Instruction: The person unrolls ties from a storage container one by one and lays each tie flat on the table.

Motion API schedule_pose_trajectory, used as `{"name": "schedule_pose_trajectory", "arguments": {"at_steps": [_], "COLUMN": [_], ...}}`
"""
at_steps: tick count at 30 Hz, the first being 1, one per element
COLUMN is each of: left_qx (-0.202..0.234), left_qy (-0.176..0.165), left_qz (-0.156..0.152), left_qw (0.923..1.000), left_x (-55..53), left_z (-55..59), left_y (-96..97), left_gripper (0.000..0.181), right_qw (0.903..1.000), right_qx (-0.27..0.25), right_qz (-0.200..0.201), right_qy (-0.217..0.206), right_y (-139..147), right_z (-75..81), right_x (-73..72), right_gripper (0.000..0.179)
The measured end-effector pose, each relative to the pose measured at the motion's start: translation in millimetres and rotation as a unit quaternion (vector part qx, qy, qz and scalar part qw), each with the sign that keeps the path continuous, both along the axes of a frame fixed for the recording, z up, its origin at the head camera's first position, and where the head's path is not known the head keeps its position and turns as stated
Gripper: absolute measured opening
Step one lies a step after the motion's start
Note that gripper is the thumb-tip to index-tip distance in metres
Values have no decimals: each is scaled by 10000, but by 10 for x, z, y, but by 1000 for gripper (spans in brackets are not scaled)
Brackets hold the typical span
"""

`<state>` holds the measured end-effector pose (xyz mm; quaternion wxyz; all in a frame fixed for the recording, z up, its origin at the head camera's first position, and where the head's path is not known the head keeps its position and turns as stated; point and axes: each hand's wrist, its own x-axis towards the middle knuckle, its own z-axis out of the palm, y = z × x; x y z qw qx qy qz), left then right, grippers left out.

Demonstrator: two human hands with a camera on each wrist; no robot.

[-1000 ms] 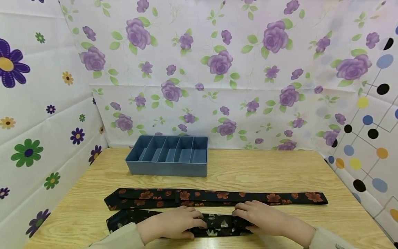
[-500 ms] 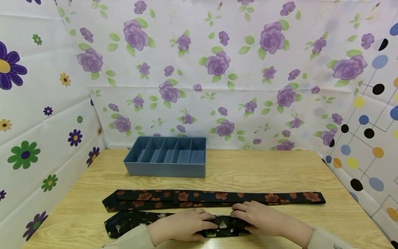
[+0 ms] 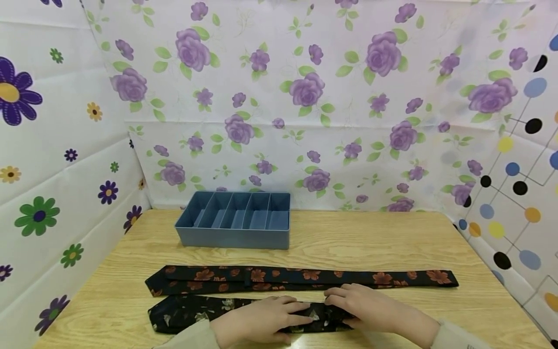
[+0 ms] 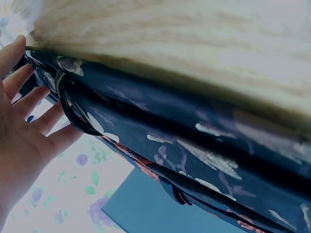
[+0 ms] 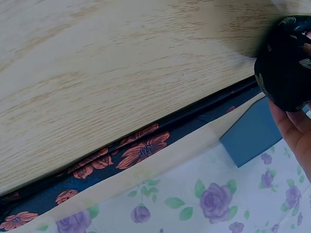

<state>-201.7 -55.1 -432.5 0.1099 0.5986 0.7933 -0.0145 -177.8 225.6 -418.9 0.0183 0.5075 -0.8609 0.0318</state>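
A black necktie with pale leaf motifs (image 3: 183,312) lies flat across the near side of the table, its pointed wide end at the left. My left hand (image 3: 263,317) rests on its middle; in the left wrist view the fingers (image 4: 51,116) are fairly straight, spread along its far edge. At the tie's right end, my right hand (image 3: 368,306) grips a folded or rolled bundle (image 5: 282,73) of the same fabric, fingers on the far side. Part of the bundle is hidden under that hand. Just behind lies a second dark necktie with orange flowers (image 3: 311,275), stretched out full length.
A blue-grey tray with several side-by-side compartments (image 3: 235,237) stands at the back left of the wooden table (image 3: 370,237). Flower-patterned cloth (image 3: 270,165) hangs behind the table, and patterned cloth walls flank both sides.
My left hand has slid right along the near necktie, closer to the bundle. The right hand keeps its hold in nearly the same place. The far necktie and tray have not moved.
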Motion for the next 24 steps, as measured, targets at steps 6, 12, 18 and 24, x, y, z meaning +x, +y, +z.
{"name": "schedule_pose_trajectory", "arguments": {"at_steps": [6,12,18,24], "left_qx": [-43,-150,-176,-179], "left_qy": [-50,-167,-366,-439], "left_qz": [84,235,312,353], "left_qw": [9999,9995,9987,9983], "left_x": [22,41,56,60], "left_z": [-19,-22,12,28], "left_y": [17,37,50,51], "left_gripper": [55,54,55,56], "right_qw": [9998,9999,9999,9999], "right_qx": [-75,97,5,-33], "right_qz": [96,-113,-143,-99], "right_qy": [177,23,-26,72], "right_y": [-9,5,24,36], "right_z": [-14,-21,-49,-42], "right_x": [-11,-5,-5,-4], "right_gripper": [43,43,36,34]}}
